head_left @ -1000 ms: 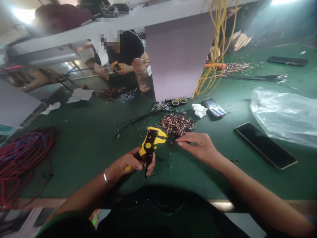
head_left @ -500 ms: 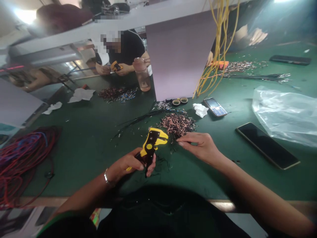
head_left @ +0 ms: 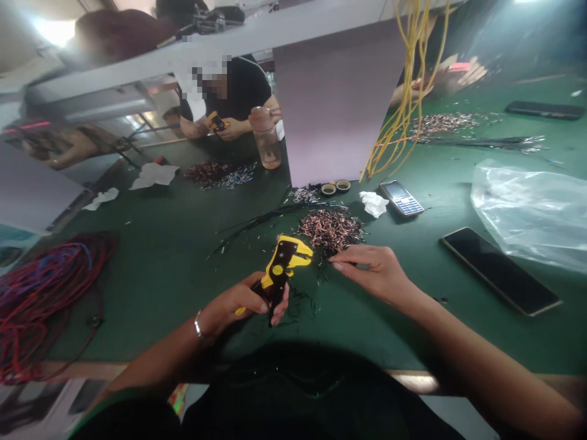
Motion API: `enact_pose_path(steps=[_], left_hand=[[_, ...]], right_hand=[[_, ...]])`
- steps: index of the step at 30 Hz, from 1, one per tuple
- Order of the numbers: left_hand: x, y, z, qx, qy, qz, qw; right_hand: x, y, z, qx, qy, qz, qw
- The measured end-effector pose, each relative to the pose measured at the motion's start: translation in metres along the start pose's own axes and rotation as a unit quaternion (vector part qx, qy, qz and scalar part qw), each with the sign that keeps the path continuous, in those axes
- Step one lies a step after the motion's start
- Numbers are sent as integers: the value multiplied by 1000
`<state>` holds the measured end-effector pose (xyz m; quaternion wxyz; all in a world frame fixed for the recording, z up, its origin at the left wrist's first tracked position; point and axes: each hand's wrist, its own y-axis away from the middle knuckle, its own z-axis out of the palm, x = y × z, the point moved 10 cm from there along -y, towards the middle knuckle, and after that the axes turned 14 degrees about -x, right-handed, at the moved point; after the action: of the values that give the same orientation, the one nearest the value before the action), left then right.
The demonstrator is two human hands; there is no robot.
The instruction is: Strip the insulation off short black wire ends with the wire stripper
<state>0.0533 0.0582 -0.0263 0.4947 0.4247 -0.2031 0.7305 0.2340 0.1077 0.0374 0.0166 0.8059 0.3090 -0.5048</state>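
My left hand point(head_left: 247, 299) is wrapped round the handles of a yellow and black wire stripper point(head_left: 280, 263). The tool's jaws point up and to the right. No wire is visible between them. Just right of the jaws, my right hand point(head_left: 371, 269) is closed in a pinch, with the dark tip of a short wire at its fingertips. Beyond both hands lies a pile of short wire pieces point(head_left: 331, 230), copper-coloured and black. Loose black scraps point(head_left: 300, 299) are scattered on the green table point(head_left: 165, 287) beside the stripper.
A smartphone point(head_left: 499, 270), a keypad phone point(head_left: 402, 198), crumpled tissue point(head_left: 373, 204) and a plastic bag point(head_left: 527, 208) lie to the right. Red and blue cable coils point(head_left: 46, 299) sit at left. Yellow wires point(head_left: 403, 110) hang beside a panel point(head_left: 337, 110). Co-workers sit across the table.
Both of my hands hold nearly the same pose, and the view has shifted slightly. At the far right, a co-worker's hand has lifted an orange-red object off the table.
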Motion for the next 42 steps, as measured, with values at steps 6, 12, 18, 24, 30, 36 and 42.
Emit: enact_pose_path(steps=[6,12,18,24,30,36,42], left_hand=[[1,0,0,11,-4,-1,1000],[0,0,-2,19,-2,1,1000],[1,-1,-3,22,-4,14,1000],[-8,2,-15,72,-6,19,997],[-6,3,-25,112,-4,38,993],[5,-2,-11,50,7,49,998],[3,-2,-2,0,23,33,999]], right_hand=[[1,-1,1,-1,-1,-2,1000],[2,-1,2,-7,-2,4,1000],[4,-1,2,-7,0,12,1000],[4,-1,5,-15,21,4,1000],[9,-1,5,-6,15,15,1000],[14,1,1,20,12,25,999],[13,2,1,22,23,15,999]])
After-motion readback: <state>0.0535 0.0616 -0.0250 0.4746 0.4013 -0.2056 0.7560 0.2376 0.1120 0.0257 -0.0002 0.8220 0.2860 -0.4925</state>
